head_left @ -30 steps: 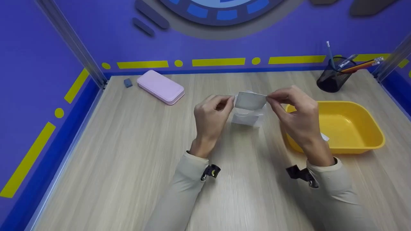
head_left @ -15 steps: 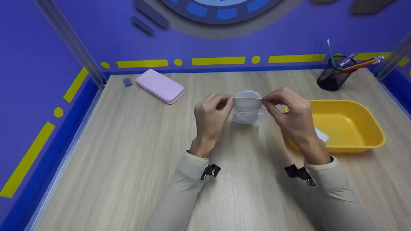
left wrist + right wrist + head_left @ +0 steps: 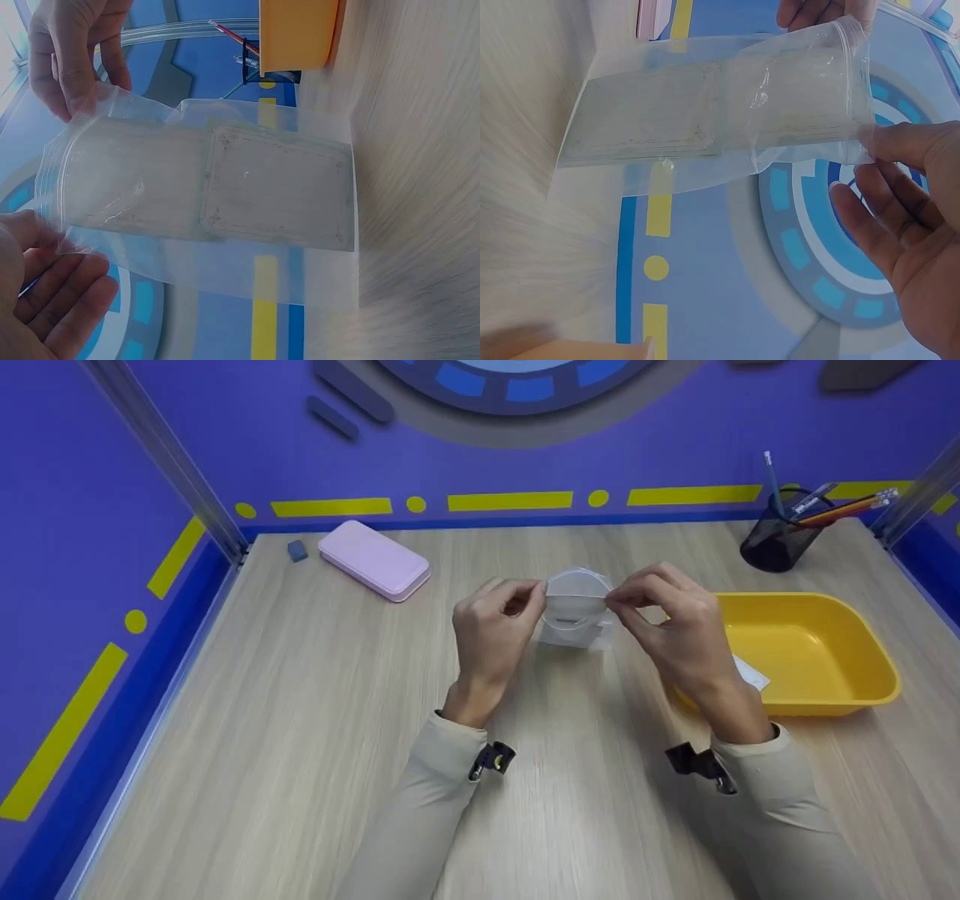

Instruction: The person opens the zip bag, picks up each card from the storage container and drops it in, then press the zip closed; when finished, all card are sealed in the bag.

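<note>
Here, over the pale wood-grain table (image 3: pixel 300 735), find a clear plastic zip bag (image 3: pixel 202 262), pinched at opposite top corners by left hand (image 3: pixel 499 622) and right hand (image 3: pixel 679 619). Looks light, limp, slippery, probably stiffer around the flat grey rectangular pieces (image 3: pixel 277 187) inside; best gripped along the ribbed zip strip (image 3: pixel 853 82).
</note>
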